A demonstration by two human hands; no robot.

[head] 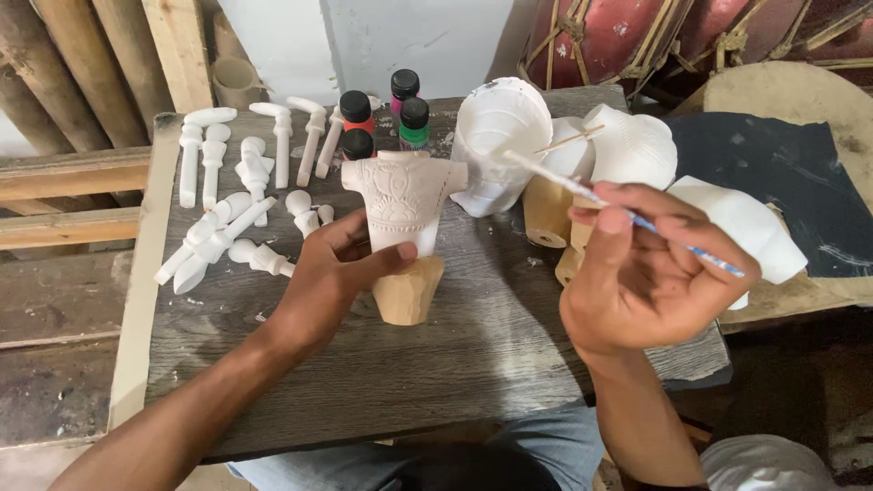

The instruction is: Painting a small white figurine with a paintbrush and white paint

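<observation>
So far the white-primed carved wooden torso (403, 205) carries no colour; left hand (332, 273) grips it, right hand (650, 268) pinches a thin paintbrush (627, 216), capped paint bottles (382, 118) untouched.

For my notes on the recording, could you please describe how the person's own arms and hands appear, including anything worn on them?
Both forearms are bare, with no sleeves showing in the view. The left hand and the right hand wear no gloves, and no rings, watch or bracelet can be seen. The fingernails are short.

Bare forearms, blue jeans (382, 464)
</observation>
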